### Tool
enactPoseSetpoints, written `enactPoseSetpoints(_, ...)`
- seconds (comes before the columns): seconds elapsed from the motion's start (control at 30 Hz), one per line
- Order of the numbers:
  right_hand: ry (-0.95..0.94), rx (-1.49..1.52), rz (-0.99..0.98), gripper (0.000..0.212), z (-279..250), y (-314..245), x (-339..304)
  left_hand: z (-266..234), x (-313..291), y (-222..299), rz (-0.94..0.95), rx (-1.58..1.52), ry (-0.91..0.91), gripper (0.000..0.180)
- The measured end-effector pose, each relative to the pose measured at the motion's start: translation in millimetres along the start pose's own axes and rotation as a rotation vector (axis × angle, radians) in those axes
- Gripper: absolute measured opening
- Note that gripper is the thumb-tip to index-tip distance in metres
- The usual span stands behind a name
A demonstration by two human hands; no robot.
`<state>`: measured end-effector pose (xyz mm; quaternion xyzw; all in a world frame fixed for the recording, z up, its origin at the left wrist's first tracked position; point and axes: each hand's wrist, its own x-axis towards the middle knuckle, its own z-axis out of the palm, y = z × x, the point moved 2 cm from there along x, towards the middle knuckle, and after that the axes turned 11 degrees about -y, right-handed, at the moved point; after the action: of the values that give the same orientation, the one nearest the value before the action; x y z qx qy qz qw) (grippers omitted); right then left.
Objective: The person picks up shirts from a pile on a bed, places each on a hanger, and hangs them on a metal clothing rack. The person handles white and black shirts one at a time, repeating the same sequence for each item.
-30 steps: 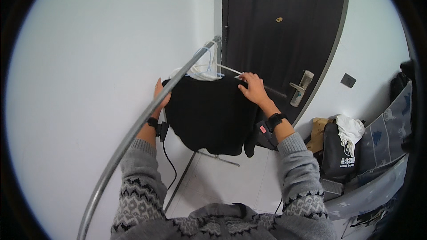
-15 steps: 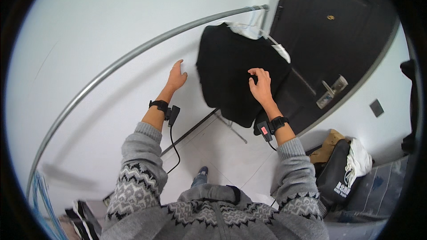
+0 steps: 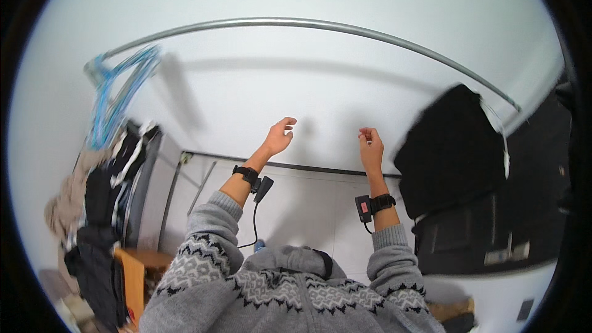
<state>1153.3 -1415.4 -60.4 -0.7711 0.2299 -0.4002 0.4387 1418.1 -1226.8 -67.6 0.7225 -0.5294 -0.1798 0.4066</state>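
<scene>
My left hand (image 3: pixel 279 137) is raised in front of the white wall, below the metal clothes rail (image 3: pixel 296 23). Its fingers are loosely bent and apart, and nothing is in them. To its right, my right hand (image 3: pixel 371 148) is held up with fingers slightly curled and holds nothing that I can see. The black garment (image 3: pixel 453 148) hangs from the right end of the rail, to the right of that hand and apart from it. A bunch of blue and white hangers (image 3: pixel 120 95) hangs at the rail's left end.
A pile of clothes (image 3: pixel 102 188) lies at the left beside a grey panel (image 3: pixel 151 188). An orange-brown wooden piece (image 3: pixel 131 280) stands in front. The dark door (image 3: pixel 524 209) with a metal handle (image 3: pixel 507 253) is at the right. A black base bar (image 3: pixel 302 167) runs along the floor.
My view has swung left, so the hangers and clothes pile show and the black garment is now farther right. My right hand is no longer in front of the garment.
</scene>
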Motion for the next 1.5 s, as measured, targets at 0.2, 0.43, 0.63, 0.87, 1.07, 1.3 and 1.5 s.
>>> enactPoseSetpoints(0.2, -0.209, 0.118, -0.005, 0.016, 103.9, -47.5, 14.1, -80.4, -102.8, -17.2, -0.161, -0.004, 0.182, 0.040)
enactPoseSetpoints(0.43, -0.503, 0.359, -0.047, 0.017, 145.9, -54.1, 27.9, -98.7, -160.3, -9.4, -0.312, 0.147, 0.326, 0.043)
enactPoseSetpoints(0.63, -0.691, 0.463, 0.012, 0.017, 173.8, -66.5, 45.3, -102.7, -177.0, 33.3, -0.550, 0.150, 0.413, 0.034)
enactPoseSetpoints(0.87, -0.866, 0.531, 0.012, 0.014, 231.2, -66.1, -5.7, -86.4, -248.6, 49.3, -0.654, 0.197, 0.545, 0.033)
enactPoseSetpoints(1.07, -0.932, 0.656, 0.007, 0.013, 365.6, -84.1, -70.7, -149.8, -346.3, -9.0, -0.746, 0.254, 0.525, 0.034)
enactPoseSetpoints(1.3, -0.919, 0.638, 0.083, 0.012, 447.6, -133.7, -64.4, -231.2, -359.1, -15.4, -0.792, 0.264, 0.526, 0.031)
enactPoseSetpoints(1.5, -0.896, 0.643, 0.271, 0.012, 488.7, -142.8, -27.0, -285.2, -322.9, -47.8, -0.823, 0.172, 0.461, 0.030)
